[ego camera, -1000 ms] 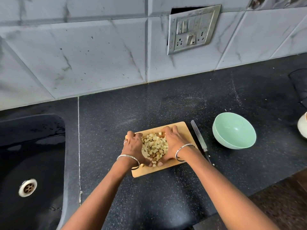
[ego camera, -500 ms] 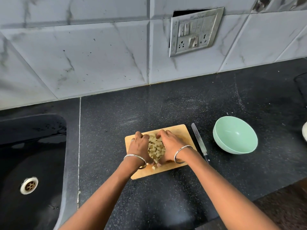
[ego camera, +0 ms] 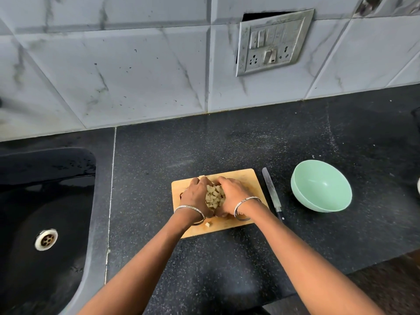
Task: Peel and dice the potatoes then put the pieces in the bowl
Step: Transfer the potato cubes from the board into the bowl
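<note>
Between the curled fingers [ego camera: 196, 181], the dice [ego camera: 214, 196] sit heaped on the board [ego camera: 248, 178]. The left hand [ego camera: 195, 197] and right hand [ego camera: 232, 195] cup the heap, fingertips close together beyond it. The bowl [ego camera: 321, 185] lies right of the right fingers, past the knife [ego camera: 271, 192].

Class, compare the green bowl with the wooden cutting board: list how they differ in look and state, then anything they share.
The bowl is round, deep and mint green; the cutting board is flat, rectangular and light wood. The bowl holds nothing; the cutting board carries the potato pieces, cupped between the left hand and right hand. Both rest on the black counter.
</note>
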Demonstrator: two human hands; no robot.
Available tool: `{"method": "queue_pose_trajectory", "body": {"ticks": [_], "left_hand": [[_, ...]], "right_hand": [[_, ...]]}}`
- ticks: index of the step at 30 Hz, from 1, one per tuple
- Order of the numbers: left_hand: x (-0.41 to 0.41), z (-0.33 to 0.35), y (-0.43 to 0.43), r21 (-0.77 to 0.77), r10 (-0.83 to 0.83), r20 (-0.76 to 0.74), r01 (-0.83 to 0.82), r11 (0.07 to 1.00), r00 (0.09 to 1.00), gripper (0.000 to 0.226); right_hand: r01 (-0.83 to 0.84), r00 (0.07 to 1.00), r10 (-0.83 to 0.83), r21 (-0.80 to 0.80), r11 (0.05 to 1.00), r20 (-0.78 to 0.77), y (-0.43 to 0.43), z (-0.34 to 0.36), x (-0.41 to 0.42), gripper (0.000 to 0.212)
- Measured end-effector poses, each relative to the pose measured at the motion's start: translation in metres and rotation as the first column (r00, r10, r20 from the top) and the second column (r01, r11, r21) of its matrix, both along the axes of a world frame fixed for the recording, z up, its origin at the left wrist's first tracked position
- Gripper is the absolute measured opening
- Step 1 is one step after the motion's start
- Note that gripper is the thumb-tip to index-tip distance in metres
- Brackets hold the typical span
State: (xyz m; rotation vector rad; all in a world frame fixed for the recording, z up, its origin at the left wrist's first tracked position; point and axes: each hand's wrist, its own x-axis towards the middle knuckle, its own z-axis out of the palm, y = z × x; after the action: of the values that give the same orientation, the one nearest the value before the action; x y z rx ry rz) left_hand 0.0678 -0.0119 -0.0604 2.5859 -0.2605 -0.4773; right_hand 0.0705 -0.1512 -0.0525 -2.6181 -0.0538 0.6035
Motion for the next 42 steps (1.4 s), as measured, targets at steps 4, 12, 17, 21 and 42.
{"method": "queue_pose_trajectory", "body": {"ticks": [4, 12, 17, 21, 42], "left_hand": [[0.004, 0.001, 0.004, -0.039, 0.025, -0.011, -0.025, 0.999, 1.0, 0.076], [0.011, 0.005, 0.012, -0.153, 0.059, -0.133, -0.079, 0.985, 0.989, 0.059], [0.012, 0.011, 0.014, -0.269, 0.095, -0.24, -0.16, 0.95, 0.966, 0.056], [0.019, 0.02, 0.012, -0.263, 0.059, -0.268, -0.132, 0.956, 0.962, 0.056], [0.037, 0.068, -0.044, -0.341, -0.099, -0.332, -0.021, 0.94, 0.938, 0.052]], "right_hand": [[0.04, 0.999, -0.038, 0.087, 0.995, -0.02, -0.006, 0.002, 0.001, 0.078], [0.281, 0.956, -0.225, 0.366, 0.887, -0.19, -0.018, -0.01, -0.002, 0.072], [0.381, 0.92, -0.26, 0.522, 0.763, -0.292, -0.023, -0.003, -0.006, 0.045], [0.436, 0.893, -0.248, 0.585, 0.684, -0.375, -0.027, 0.001, -0.004, 0.051], [0.607, 0.795, -0.254, 0.726, 0.323, -0.552, -0.086, 0.039, -0.013, 0.05]]}}
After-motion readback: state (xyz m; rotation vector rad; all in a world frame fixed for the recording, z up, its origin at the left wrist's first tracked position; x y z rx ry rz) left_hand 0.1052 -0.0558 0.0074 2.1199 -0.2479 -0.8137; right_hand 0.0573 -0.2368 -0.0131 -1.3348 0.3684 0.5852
